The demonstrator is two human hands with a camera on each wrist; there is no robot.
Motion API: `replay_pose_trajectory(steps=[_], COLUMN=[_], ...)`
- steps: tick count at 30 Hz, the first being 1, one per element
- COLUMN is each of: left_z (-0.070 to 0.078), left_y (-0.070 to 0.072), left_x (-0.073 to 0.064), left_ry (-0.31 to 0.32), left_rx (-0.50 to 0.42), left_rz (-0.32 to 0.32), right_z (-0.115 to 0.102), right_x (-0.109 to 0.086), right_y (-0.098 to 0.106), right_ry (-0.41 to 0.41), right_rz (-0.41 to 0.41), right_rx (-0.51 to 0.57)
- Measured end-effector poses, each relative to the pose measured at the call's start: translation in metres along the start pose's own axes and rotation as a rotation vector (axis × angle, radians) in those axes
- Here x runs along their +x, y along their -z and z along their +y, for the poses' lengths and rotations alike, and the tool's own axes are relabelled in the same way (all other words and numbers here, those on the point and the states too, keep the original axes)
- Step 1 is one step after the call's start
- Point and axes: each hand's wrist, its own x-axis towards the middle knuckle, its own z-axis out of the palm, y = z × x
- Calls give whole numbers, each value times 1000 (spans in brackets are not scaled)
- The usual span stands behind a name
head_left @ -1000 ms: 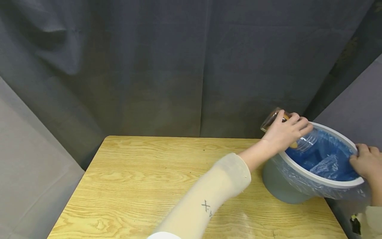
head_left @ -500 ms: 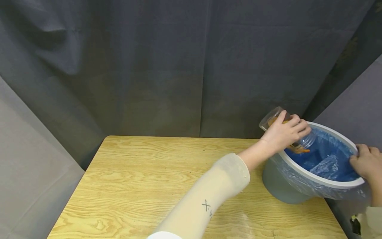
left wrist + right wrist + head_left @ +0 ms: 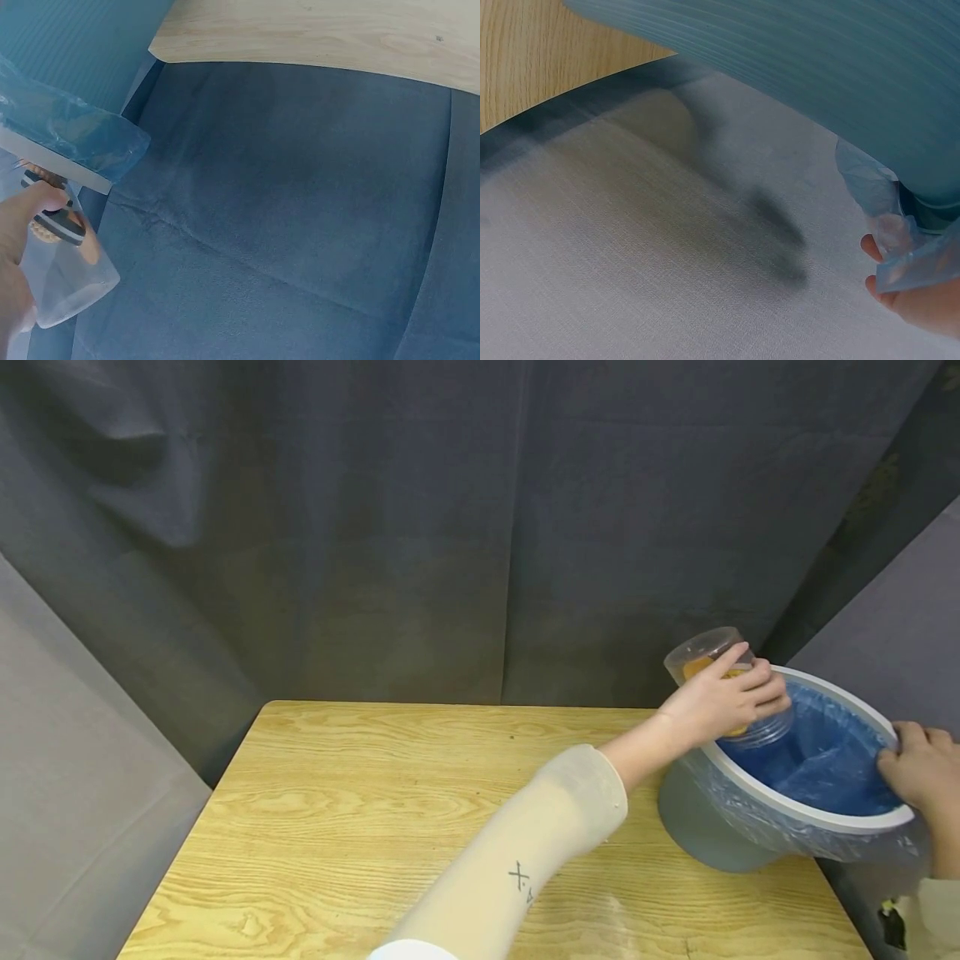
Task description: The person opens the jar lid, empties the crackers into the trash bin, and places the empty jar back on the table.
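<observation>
A clear plastic jar [image 3: 701,647] is tipped mouth-down over the bin, its base up and to the left. My left hand [image 3: 712,700] grips it round the side. Some tan and orange contents show through its wall; I cannot tell their kind. In the left wrist view, the jar [image 3: 79,289] has a dark striped band under the thumb. The grey waste bin [image 3: 701,822] leans to the right, with a white rim and a blue plastic liner [image 3: 840,768]. My right hand [image 3: 922,768] grips the rim at the right; its fingers [image 3: 885,292] touch the liner's overhang.
The bin stands at the right end of a wood-grain table [image 3: 375,827]. Dark cloth [image 3: 390,527] hangs behind the table, and a pale panel [image 3: 67,760] is at the left. Clear liner film [image 3: 757,818] hangs outside the rim.
My left hand has tipped the jar more steeply and shifted slightly right. Orange and tan pieces seen at its mouth half a second ago no longer show there. The right hand stays on the rim.
</observation>
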Motion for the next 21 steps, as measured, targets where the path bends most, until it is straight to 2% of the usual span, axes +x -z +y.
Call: replay_pose_trajectory(steps=[2,8,17,21], left_z=[0,-1,1,0], left_y=[0,-1,-7,-6], left_x=[1,2,0,-1], left_ry=[-41,-129,-133,-155], left_rx=[7,29,66,95], left_rz=[-33,-57,24,25], right_z=[-2,1,2,3], right_x=[-1,2,4,5], right_y=[1,-1,-3,-5], right_ry=[-1,-22,-35,-38], right_rz=[-1,-11,-23,-18], right_rx=[-6,-21,-65,-70])
